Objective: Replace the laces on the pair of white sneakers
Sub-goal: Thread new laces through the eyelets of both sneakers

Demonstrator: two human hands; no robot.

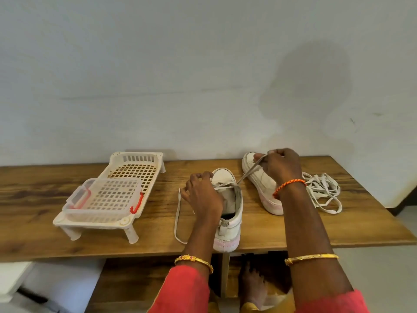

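So I was standing there watching: the near sneaker (228,213) sat at the near edge of the wooden table (338,231), toe pointing at the wall, and the other sneaker (259,184) lay further back to its right. The left hand (203,195) was curled over the near shoe's eyelet area, fingers bent onto the shoe and lace. I couldn't tell exactly which bit it pinched. The right hand (281,168) was raised over the far shoe, pinching one end of the lace (246,175) and drawing it taut out of the eyelets. The lace's other end trailed in a loose loop on the table, left of the shoe.

A tangled pile of laces (322,193) lay at the far right, just beside the second shoe. Over on the left stood a white plastic rack (135,170) with a clear lidded box (103,197) on it.

My guess: flat cotton lace, soft and floppy, weighs nothing, won't push through a hole unless held right at the stiff tip. The shoe looked light enough to skid, so pinning it down made sense.
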